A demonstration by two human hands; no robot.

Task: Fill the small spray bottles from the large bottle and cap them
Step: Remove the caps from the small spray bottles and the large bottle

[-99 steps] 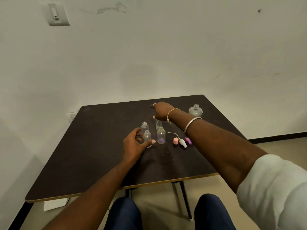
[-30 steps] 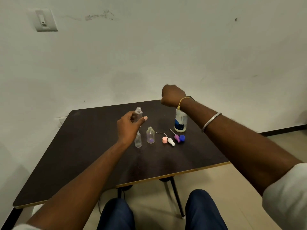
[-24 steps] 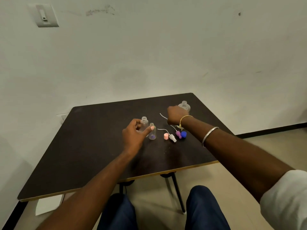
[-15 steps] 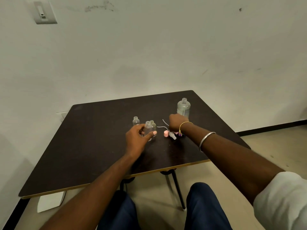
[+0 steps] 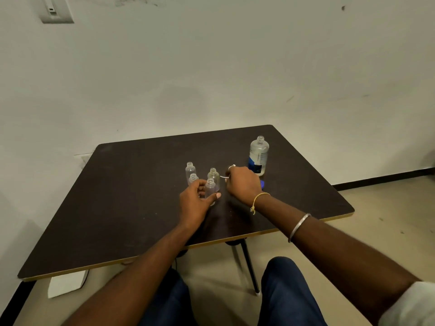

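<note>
Head view, seated at the dark table [image 5: 129, 208].

Large bottle [image 5: 259, 154]: upright on the far right part of the table, neck uncapped, blue label low on its body. It stands just beyond my right hand and apart from the small bottles.

Small bottles: four, clear, all with bare necks, clustered near the table's middle.
- far-left small bottle [image 5: 190, 169], upright
- near-left small bottle [image 5: 193, 178], just in front of it and partly hidden by my fingers
- second small bottle [image 5: 213, 175], upright, between the two hands
- front small bottle [image 5: 210, 188], nearest to me

Whether any of them holds liquid, I cannot tell at this size.

Left hand [image 5: 195, 205]: fingers and thumb [image 5: 215, 196] curl round the front small bottle. Its base shows below the thumb and it appears to stand on the table.

Right hand [image 5: 243, 184]: knuckles up, fingers curled down close to the table. A white dip tube [image 5: 223, 177] comes out of the fingertips and points toward the second small bottle. The head it belongs to is hidden under the hand.

A blue cap [image 5: 262, 184] shows at the right edge of that hand, near the foot of the large bottle.

Right forearm: yellow thread [image 5: 259, 198] at the wrist, metal bangle [image 5: 299, 227] further up.

Surroundings: wall switch [image 5: 55, 10] at top left, sheet of paper [image 5: 66, 284] on the floor under the table's left corner.
</note>
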